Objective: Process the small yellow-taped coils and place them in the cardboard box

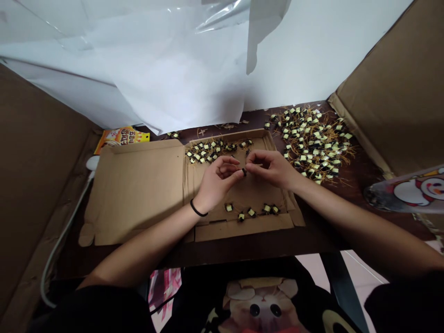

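Observation:
My left hand (215,184), with a black band on the wrist, pinches a small wire-leaded transformer (244,172) between thumb and finger over the open cardboard box (249,223). Close beside it, my right hand (270,169) has thumb and forefinger pressed together, seemingly on a thin wire lead of that part; the lead itself is too fine to make out. Similar parts with yellow tops and black bases lie clustered at the back left of the box (204,150). A few more transformers (251,212) lie near its front edge.
A large heap of the same parts (315,143) spreads over the dark table on the right. The box's lid (138,189) lies flat at left, near a yellow snack packet (126,136) and a white cable (64,231). Cardboard walls and a printed clear container (409,189) flank the table.

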Tool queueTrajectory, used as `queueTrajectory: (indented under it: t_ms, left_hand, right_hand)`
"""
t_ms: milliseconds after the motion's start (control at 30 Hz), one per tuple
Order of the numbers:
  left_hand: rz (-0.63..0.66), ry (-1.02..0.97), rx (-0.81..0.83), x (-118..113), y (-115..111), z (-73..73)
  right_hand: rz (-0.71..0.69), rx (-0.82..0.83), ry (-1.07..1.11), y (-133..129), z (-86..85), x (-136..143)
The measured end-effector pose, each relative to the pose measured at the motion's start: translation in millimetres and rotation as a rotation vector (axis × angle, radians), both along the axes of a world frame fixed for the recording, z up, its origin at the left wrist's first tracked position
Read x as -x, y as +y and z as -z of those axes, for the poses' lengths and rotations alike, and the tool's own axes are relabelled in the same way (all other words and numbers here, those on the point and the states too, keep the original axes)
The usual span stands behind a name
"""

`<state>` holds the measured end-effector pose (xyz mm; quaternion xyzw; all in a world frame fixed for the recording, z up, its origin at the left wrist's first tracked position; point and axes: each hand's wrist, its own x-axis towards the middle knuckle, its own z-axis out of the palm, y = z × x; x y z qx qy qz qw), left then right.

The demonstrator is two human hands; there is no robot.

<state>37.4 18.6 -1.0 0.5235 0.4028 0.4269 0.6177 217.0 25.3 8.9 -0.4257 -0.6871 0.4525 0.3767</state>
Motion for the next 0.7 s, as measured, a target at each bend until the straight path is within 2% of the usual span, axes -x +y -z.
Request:
queueTrajectory:
  t_ms: [200,467,700]
  left_hand:
    - [-0.008,0.003,-0.01,-0.5,-0.3,0.0]
    - [-0.021,0.022,-0.018,-0.7,-0.4,-0.1]
    - [0.02,-0.009,-0.013,-2.9,0.1,-0.4]
  right_hand:
    - [0.028,-0.092,-0.051,-0.6,-3.3,0.4]
    - [0.068,-0.065,-0.052,-0.6,0.5,1.0]
    - [0.145,-0.099,-0.079,-0.3,4.2,3.5]
